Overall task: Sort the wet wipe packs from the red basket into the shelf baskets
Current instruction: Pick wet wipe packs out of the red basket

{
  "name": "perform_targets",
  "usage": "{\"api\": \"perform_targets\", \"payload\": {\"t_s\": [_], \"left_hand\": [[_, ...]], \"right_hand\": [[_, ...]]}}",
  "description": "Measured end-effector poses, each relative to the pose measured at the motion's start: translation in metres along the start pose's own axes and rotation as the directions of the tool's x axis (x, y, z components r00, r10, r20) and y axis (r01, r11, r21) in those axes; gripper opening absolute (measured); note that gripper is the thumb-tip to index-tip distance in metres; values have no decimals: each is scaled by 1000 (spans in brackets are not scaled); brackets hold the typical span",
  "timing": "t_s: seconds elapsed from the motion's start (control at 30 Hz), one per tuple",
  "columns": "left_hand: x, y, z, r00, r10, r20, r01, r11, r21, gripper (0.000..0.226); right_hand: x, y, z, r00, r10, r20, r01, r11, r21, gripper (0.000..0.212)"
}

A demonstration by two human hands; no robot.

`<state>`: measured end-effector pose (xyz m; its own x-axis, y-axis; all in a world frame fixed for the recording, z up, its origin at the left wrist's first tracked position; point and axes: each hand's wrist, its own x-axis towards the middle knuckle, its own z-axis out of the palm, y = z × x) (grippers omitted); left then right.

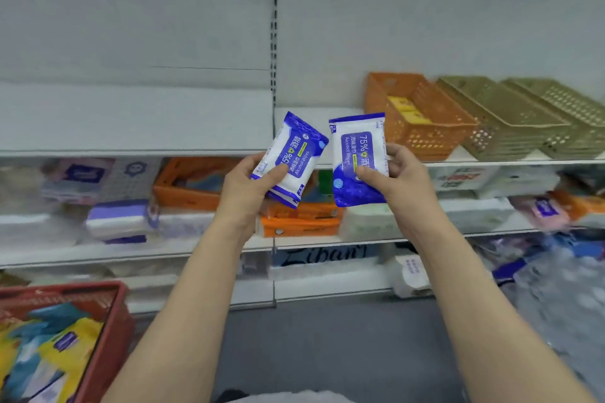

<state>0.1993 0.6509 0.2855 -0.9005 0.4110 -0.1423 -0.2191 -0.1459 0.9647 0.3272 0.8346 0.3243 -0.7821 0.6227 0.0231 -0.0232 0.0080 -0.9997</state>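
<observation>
Two blue-and-white alcohol wipe packs up in the air in front of the shelves: left hand (250,185) grips the tilted left pack (292,159), right hand (394,173) pinches the upright right pack (357,157). Orange basket (422,127) sits just behind on the shelf, with two olive baskets (523,121) beside it. Red basket (108,330) of packs is down at bottom left.

Both bare forearms reach up and forward from the bottom of the view, converging toward the middle. The left hand (248,183) is raised, thumb laid across the front of a blue-and-white pack (291,159) with fingers curled behind it. The right hand (397,175) mirrors it just beside, thumb pressed on a second pack (358,157), fingers wrapped round its right edge.
</observation>
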Motion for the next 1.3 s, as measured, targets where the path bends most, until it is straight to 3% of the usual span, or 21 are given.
{"api": "perform_targets", "payload": {"t_s": [0.13,0.27,0.53,0.83,0.97,1.1,1.2,1.23,1.3], "left_hand": [[6,-2,94,996,-6,86,4,1000,24,28],[28,2,159,992,6,125,-13,998,58,32],[123,26,278,970,97,224,-124,986,111,36],[206,33,380,970,114,214,-139,985,105,32],[223,17,404,980,104,170,-125,985,119,32],[236,8,425,991,107,86,-117,985,124,29],[243,1,443,995,85,42,-90,988,127,29],[244,-2,449,996,82,26,-84,988,130,28],[246,-8,459,997,83,-4,-81,988,131,26]], "right_hand": [[16,-7,-91,991,-17,-131,22,999,37,45],[49,-11,-152,972,-63,-226,77,995,55,33],[157,-30,-236,936,-143,-322,171,983,61,27],[267,-45,-331,913,-111,-391,135,990,33,35],[311,-36,-378,951,-55,-303,44,998,-42,34],[363,-31,-411,995,25,-93,-52,954,-295,25],[404,-17,-423,988,121,95,-25,736,-676,29],[414,-12,-424,974,163,158,8,668,-744,30],[432,-2,-422,940,234,247,44,635,-772,32]]}}
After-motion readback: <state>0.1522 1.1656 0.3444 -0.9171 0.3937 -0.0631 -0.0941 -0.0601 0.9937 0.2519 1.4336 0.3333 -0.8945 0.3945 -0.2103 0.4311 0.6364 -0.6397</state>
